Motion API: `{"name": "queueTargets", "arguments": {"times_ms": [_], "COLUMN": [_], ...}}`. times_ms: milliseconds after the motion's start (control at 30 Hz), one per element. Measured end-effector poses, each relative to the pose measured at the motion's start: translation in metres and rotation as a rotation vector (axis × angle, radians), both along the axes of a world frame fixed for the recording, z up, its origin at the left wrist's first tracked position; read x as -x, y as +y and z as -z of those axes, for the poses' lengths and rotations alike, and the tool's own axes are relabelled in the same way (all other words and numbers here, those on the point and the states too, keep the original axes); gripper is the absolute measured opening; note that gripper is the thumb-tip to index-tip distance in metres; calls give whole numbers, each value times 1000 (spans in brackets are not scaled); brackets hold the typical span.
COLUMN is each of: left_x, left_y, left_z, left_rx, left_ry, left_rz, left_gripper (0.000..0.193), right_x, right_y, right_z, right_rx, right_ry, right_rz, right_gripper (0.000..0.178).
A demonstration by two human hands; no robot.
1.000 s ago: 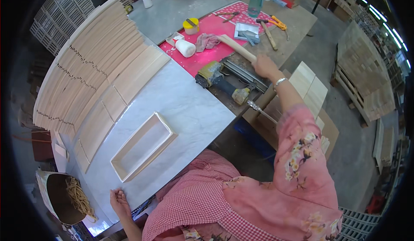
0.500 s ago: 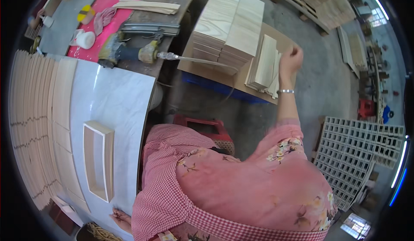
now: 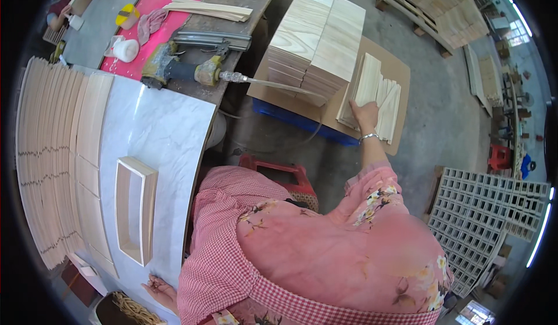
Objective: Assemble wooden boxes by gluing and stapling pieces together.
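Observation:
My right hand [image 3: 365,116] is stretched out to a pile of pale wooden slats [image 3: 367,78] on a brown cardboard sheet [image 3: 401,63]. Its thumb and fingers close around the near end of the slats; the fingertips are partly hidden. My left hand [image 3: 160,291] rests at the near edge of the marbled white tabletop [image 3: 168,127], its fingers loosely apart with nothing in them. Just beyond it stands a rectangular wooden frame [image 3: 149,209], open in the middle.
Two tall stacks of wooden boards [image 3: 337,29] stand beside the slats. A nail gun [image 3: 186,69] with an air hose lies on the workbench near a white bottle [image 3: 125,49]. Upright boards [image 3: 52,162] line the left side. A red stool [image 3: 285,174] sits below.
My right hand has come down and toward me from above the slats onto their near end. My left hand stays at the table edge. The view has shifted slightly.

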State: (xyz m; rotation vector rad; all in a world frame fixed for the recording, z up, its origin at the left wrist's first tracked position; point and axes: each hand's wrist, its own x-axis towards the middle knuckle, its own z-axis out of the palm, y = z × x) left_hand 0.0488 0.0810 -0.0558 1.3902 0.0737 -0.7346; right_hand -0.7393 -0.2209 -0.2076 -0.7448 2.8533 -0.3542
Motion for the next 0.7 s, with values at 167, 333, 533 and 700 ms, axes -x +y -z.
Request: {"name": "queueTargets", "arguments": {"times_ms": [167, 333, 533, 700], "left_x": [9, 7, 76, 93], "left_y": [-1, 16, -2, -28], "left_z": [9, 11, -28, -20], "left_rx": [141, 268, -203, -375], "left_ry": [-139, -84, -556, -863], "left_rz": [9, -50, 13, 105], "left_gripper": [25, 22, 26, 30], "right_x": [23, -32, -208, -413], "right_y": [-4, -11, -119, -100], "right_z": [29, -138, -228, -266], "right_rx": [202, 719, 864, 558], "right_ry": [125, -93, -502, -455], "right_rz": [-18, -260, -1063, -2283], "right_gripper": [73, 38, 60, 82]}}
